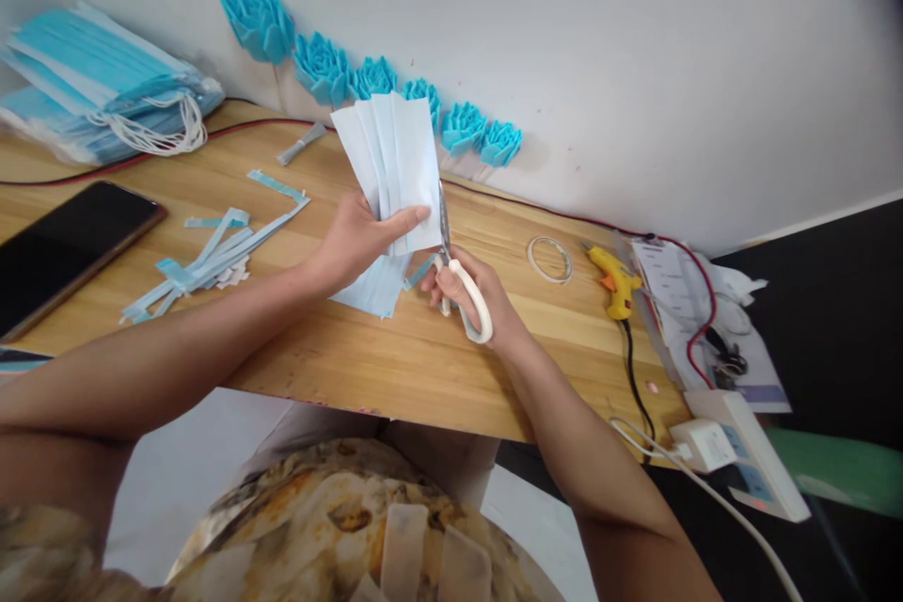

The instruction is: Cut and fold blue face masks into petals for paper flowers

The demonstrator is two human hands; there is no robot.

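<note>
A pale blue pleated face mask (405, 146) is gripped between the thumb and fingers of my left hand (371, 230), its folds fanned upward above the table. My right hand (480, 287) has its fingers through the white handles of a pair of scissors (471, 301). The metal blades point up along the right edge of the mask. Just how far the blades are apart is hard to see. Below my left hand, another pale blue piece (373, 287) lies on the table, partly covered. A short blue strip (419, 271) shows near my right fingers.
Cut strips (212, 259) and a phone (77, 245) lie to the left, below a stack of masks (105, 80). Several blue flowers (321, 71) line the wall. On the right are a tape ring (550, 261), a yellow glue gun (615, 282) and a power strip (752, 461).
</note>
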